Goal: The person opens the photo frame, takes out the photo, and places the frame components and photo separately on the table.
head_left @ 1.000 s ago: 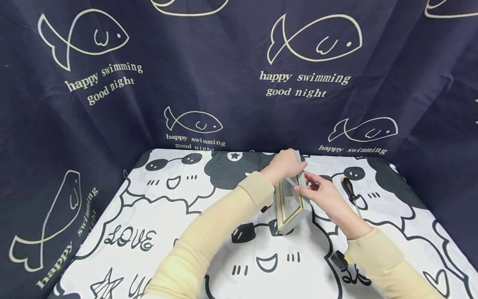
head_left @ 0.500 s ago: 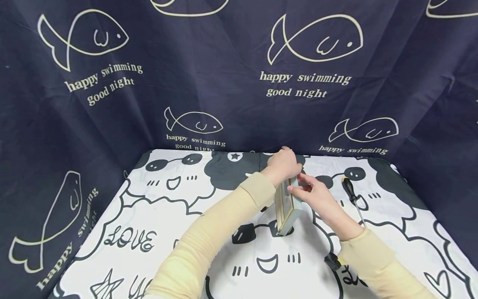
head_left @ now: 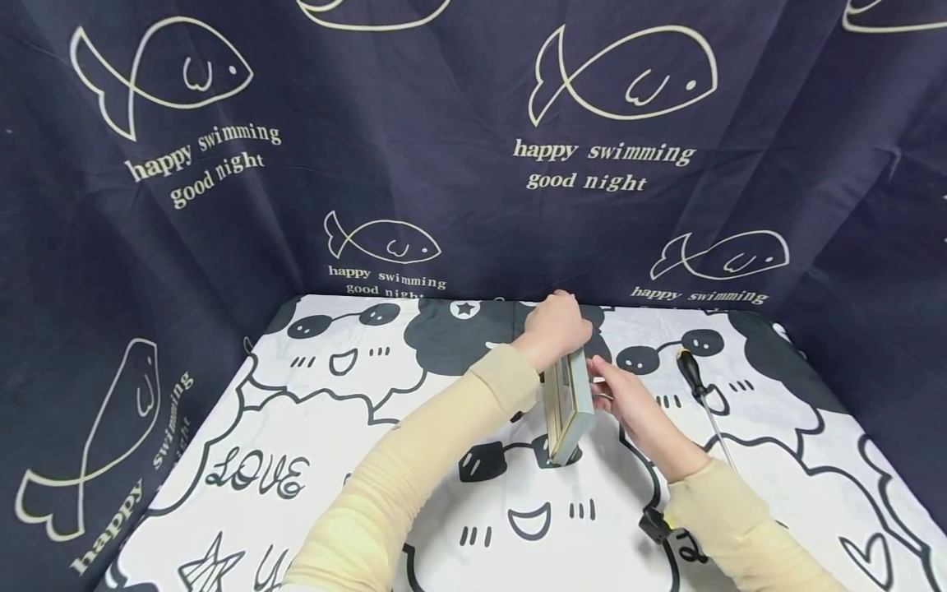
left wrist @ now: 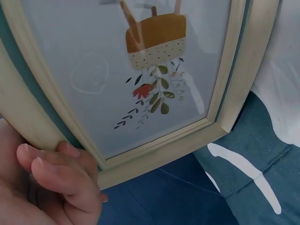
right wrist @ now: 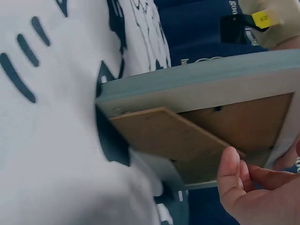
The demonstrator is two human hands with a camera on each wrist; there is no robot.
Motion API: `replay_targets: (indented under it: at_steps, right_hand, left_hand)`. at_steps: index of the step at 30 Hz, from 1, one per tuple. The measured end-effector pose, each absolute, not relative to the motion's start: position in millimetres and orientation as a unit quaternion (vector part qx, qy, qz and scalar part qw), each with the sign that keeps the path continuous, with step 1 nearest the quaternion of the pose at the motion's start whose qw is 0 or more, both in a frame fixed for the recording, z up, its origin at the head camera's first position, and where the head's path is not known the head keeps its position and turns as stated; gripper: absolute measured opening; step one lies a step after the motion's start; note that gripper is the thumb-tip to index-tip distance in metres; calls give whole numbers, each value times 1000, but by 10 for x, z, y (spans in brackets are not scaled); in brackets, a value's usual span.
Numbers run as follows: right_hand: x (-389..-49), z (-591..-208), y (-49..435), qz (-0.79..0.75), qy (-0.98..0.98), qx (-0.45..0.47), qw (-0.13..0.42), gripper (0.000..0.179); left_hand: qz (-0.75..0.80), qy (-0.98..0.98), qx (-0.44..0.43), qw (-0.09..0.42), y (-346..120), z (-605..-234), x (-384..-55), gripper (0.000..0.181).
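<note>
A picture frame (head_left: 582,403) with cream and pale blue-green edges stands tilted on the table, almost edge-on in the head view. My left hand (head_left: 556,329) grips it by its far upper part; in the left wrist view curled fingers (left wrist: 65,176) hold the side moulding. Under the glazing shows a print (left wrist: 157,40) of a brown, dotted pot with leaves and a red flower, upside down there. My right hand (head_left: 625,403) is behind the frame. In the right wrist view its thumb and fingers pinch the end of the brown stand flap (right wrist: 161,133), which angles out from the backing.
A black-handled screwdriver (head_left: 691,374) lies on the table to the right of my right hand. The white cloth (head_left: 355,493) has black cartoon prints. A dark blue curtain (head_left: 473,148) with fish drawings hangs right behind the table's far edge.
The frame has turned more edge-on and its upper part has shifted left. My right hand has moved from the frame's front edge to its back. My left hand has shifted slightly left.
</note>
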State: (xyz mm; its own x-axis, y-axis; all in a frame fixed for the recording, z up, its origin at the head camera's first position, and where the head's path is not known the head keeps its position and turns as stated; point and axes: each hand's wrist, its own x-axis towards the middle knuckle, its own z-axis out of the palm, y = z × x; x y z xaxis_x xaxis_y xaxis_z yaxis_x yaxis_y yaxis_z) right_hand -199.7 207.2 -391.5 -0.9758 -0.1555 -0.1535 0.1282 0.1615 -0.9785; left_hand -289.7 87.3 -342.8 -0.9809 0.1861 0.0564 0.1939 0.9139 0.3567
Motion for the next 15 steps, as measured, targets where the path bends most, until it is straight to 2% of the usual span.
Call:
replay_targets:
  at_steps: [9, 15]
  right_hand:
    - [-2054, -4198, 2112, -652, 747, 11, 129, 48]
    - [-2057, -4317, 2112, -648, 750, 21, 128, 50]
  left_hand:
    - [-212, -970, -118, 20, 835, -3425, -2864, 44]
    - [-208, -970, -126, 31, 839, -3372, -2823, 51]
